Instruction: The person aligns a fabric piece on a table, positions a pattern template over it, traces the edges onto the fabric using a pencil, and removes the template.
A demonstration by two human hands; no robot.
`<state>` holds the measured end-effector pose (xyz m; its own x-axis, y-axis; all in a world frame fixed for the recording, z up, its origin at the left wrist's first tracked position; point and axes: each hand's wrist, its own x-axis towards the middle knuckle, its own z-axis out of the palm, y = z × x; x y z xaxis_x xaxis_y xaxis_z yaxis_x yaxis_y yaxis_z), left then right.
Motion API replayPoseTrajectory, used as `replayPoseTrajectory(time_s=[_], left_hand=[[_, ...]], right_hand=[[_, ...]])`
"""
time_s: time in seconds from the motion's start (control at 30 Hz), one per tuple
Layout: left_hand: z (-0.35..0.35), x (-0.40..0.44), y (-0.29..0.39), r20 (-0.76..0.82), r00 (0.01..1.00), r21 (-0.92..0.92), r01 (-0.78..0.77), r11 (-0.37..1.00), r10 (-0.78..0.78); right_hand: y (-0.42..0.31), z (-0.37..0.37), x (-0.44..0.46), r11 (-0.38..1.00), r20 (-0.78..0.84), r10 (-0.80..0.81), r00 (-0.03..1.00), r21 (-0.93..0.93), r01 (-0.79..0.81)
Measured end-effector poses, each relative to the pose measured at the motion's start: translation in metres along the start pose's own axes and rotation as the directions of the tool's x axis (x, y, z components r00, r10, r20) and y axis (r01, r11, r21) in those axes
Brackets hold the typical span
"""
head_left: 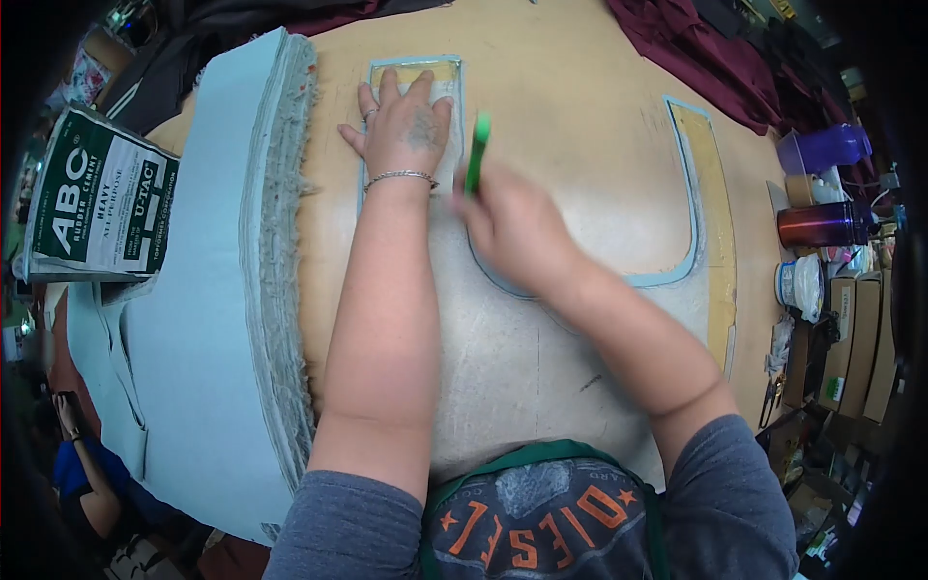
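My left hand (408,126) lies flat with spread fingers on the upper left arm of a large grey U-shaped template (512,377). Light blue material (688,261) shows along the template's inner edge, and yellow tape (720,242) covers parts of its right arm. Slightly blurred, my right hand (507,227) is closed round a green pen-like tool (478,150), held upright beside the template's left arm. The tool's lower tip is hidden by the hand.
A thick stack of light blue sheets (208,242) lies at the left, with a rubber cement can (101,198) on it. Dark red cloth (696,58) is at the top right. A purple tumbler (822,224) and boxes line the right side. Another person's arm (92,474) shows at lower left.
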<state>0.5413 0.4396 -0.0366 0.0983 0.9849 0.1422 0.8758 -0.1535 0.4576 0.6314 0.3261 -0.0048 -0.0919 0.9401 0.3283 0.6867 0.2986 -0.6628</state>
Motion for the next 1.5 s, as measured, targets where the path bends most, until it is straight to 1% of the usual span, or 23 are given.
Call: replayPoseTrajectory(time_s=[0.07,0.13,0.3,0.4,0.43,0.6,0.7,0.77,0.8,0.83,0.87,0.9,0.93,0.97,1.0,1.03,1.13,1.17,1.27,1.33,1.4,1.47,1.5], left_hand=[[0.0,0.0,0.0,-0.016,1.0,0.016,-0.012,1.0,0.013],[0.0,0.001,0.001,-0.018,1.0,0.019,-0.008,1.0,0.008],[-0.003,0.001,0.001,0.004,1.0,0.057,-0.002,0.998,0.002],[-0.002,0.003,0.0,0.003,1.0,0.089,0.003,0.996,-0.003],[-0.002,0.003,0.001,0.001,1.0,0.095,0.007,0.995,-0.007],[-0.004,0.002,0.006,-0.037,0.999,0.105,0.029,0.994,-0.026],[0.011,0.008,-0.021,-0.25,0.933,0.088,-0.244,0.966,0.258],[-0.006,-0.023,-0.004,-0.343,0.855,-0.149,-0.459,0.876,0.39],[-0.021,-0.059,0.029,-0.367,0.843,-0.318,-0.511,0.799,0.393],[-0.028,-0.097,0.049,-0.295,0.862,-0.353,-0.5,0.791,0.412],[-0.039,-0.141,0.081,-0.25,0.809,-0.43,-0.585,0.687,0.532],[-0.036,-0.176,0.102,-0.188,0.636,-0.451,-0.733,0.509,0.749],[-0.028,-0.208,0.119,-0.005,0.523,-0.567,-0.704,0.428,0.852],[-0.023,-0.225,0.138,0.099,0.37,-0.683,-0.65,0.333,0.924],[-0.01,-0.237,0.146,0.166,0.339,-0.656,-0.663,0.36,0.926],[-0.001,-0.238,0.147,0.297,0.329,-0.624,-0.644,0.443,0.896],[0.001,-0.239,0.148,0.328,0.448,-0.5,-0.665,0.555,0.832],[0.003,-0.239,0.146,0.398,0.428,-0.509,-0.633,0.584,0.811],[0.001,-0.238,0.148,0.304,0.505,-0.428,-0.686,0.589,0.808],[0.003,-0.236,0.145,0.338,0.515,-0.428,-0.661,0.616,0.788],[0.0,-0.237,0.146,0.325,0.528,-0.409,-0.669,0.62,0.785],[0.003,-0.237,0.144,0.319,0.541,-0.402,-0.666,0.628,0.778],[0.003,-0.237,0.143,0.317,0.545,-0.41,-0.659,0.63,0.776]], right_hand=[[-0.012,-0.009,-0.044,0.989,0.104,-0.139,0.985,-0.032,0.143],[-0.012,-0.03,-0.071,0.996,0.121,-0.083,0.989,0.021,0.081],[0.033,-0.095,-0.114,0.939,0.007,0.328,0.945,0.108,-0.327],[0.064,-0.107,-0.133,0.804,-0.041,0.401,0.915,0.495,-0.33],[0.067,-0.106,-0.135,0.793,-0.027,0.389,0.921,0.519,-0.32],[0.066,-0.111,-0.133,0.856,-0.019,0.348,0.937,0.415,-0.31],[0.067,-0.109,-0.134,0.878,-0.038,0.324,0.945,0.385,-0.285],[0.072,-0.108,-0.133,0.898,-0.086,0.276,0.957,0.379,-0.225],[0.076,-0.105,-0.133,0.905,-0.116,0.242,0.963,0.384,-0.182],[0.077,-0.103,-0.133,0.908,-0.137,0.216,0.967,0.391,-0.147],[0.077,-0.104,-0.134,0.918,-0.157,0.213,0.964,0.369,-0.143],[0.076,-0.106,-0.133,0.927,-0.165,0.21,0.964,0.348,-0.142],[0.074,-0.108,-0.134,0.934,-0.16,0.204,0.966,0.327,-0.143],[0.07,-0.112,-0.132,0.907,-0.098,0.267,0.959,0.362,-0.216],[0.069,-0.11,-0.133,0.899,-0.088,0.273,0.958,0.377,-0.221],[0.07,-0.109,-0.133,0.895,-0.084,0.276,0.957,0.386,-0.224],[0.075,-0.112,-0.132,0.906,-0.099,0.248,0.964,0.377,-0.195],[0.075,-0.112,-0.133,0.909,-0.096,0.235,0.967,0.374,-0.184],[0.075,-0.126,-0.137,0.952,-0.125,0.257,0.958,0.205,-0.229],[0.082,-0.147,-0.144,0.926,-0.023,0.339,0.94,0.182,-0.33],[0.1,-0.164,-0.151,0.867,-0.04,0.45,0.892,0.26,-0.425],[0.116,-0.184,-0.147,0.805,0.068,0.494,0.867,0.342,-0.485],[0.126,-0.193,-0.141,0.809,0.115,0.487,0.866,0.314,-0.497]])
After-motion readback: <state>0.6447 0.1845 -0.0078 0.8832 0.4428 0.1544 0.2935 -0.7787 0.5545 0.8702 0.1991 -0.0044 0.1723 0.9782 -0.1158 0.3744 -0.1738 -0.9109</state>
